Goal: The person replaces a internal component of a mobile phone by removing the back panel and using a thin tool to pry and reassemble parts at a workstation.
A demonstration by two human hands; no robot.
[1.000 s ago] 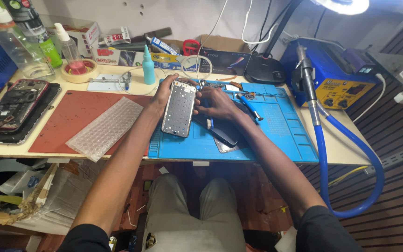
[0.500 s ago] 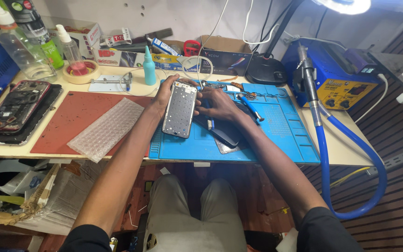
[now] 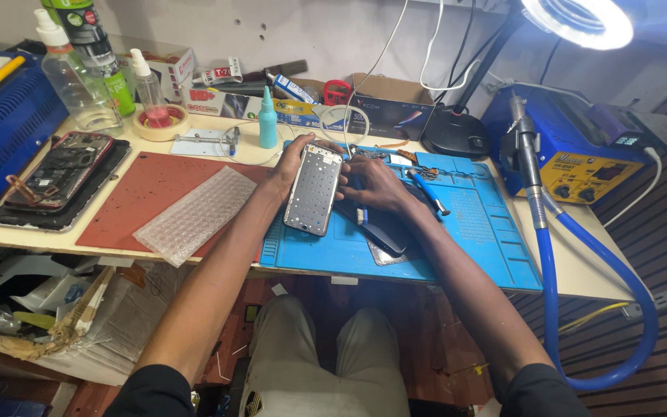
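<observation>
My left hand (image 3: 289, 168) grips a silver phone frame (image 3: 313, 189) by its left edge and holds it tilted above the blue work mat (image 3: 465, 232). My right hand (image 3: 376, 184) rests just right of the frame, fingers on its right edge and over a dark phone panel (image 3: 384, 235) that lies flat on the mat. A blue-handled tool (image 3: 428, 193) lies on the mat beside my right wrist.
A red mat (image 3: 129, 205) with a bubble-wrap sheet (image 3: 194, 212) lies to the left, an opened phone (image 3: 59, 170) beyond it. Bottles, a teal dropper bottle (image 3: 268, 120), a tape roll and boxes line the back. A blue rework station (image 3: 573, 150) with a hose stands right, under a ring lamp (image 3: 577, 22).
Both hands and the phone frame stay almost where they were; only the view has shifted slightly.
</observation>
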